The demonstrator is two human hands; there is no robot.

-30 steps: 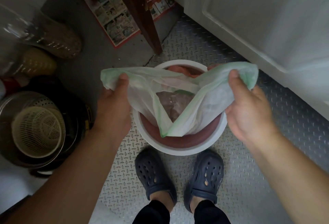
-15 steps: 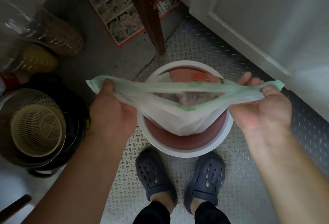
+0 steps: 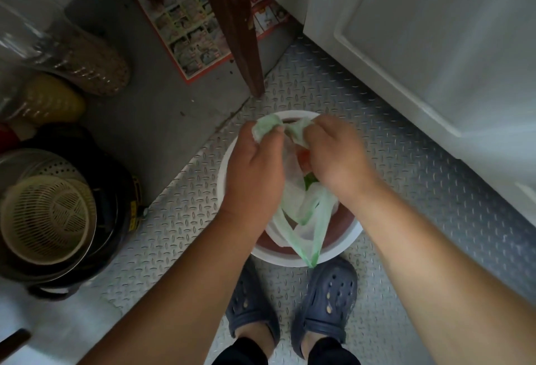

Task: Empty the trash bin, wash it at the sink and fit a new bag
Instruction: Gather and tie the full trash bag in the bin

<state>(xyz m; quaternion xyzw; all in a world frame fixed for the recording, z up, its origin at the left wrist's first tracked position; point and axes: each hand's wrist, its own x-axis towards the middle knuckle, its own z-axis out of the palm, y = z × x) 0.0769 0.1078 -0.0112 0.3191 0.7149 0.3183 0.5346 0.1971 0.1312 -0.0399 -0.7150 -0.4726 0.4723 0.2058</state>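
Pale green, thin plastic, gathered now instead of stretched wide as half a second ago: bag (image 3: pixel 293 205) mouth bunched at 12 o'clock over the trash bin (image 3: pixel 345 244). Left hand (image 3: pixel 255 173) and right hand (image 3: pixel 338 158) drawn together from the bin's two sides, nearly touching, each pinching a crumpled bag handle between thumb and curled fingers. Loose loop of film hanging down to 6 o'clock across the rim. Round bin, white outer rim, reddish-brown inside, standing on the floor mat (image 3: pixel 406 219) directly ahead of two dark perforated clogs (image 3: pixel 327 301). Something red and green faintly visible through the film; contents otherwise unclear. Embossed diamond-plate mat, silvery, meeting smooth grey concrete at 10 o'clock. White panelled door (image 3: pixel 435 45) at 2 o'clock. Brown wooden leg (image 3: pixel 235 25) at 12 o'clock, over a printed flyer (image 3: pixel 188 31). Cream slotted colander (image 3: pixel 48 219) nested in metal pots at 9 o'clock.
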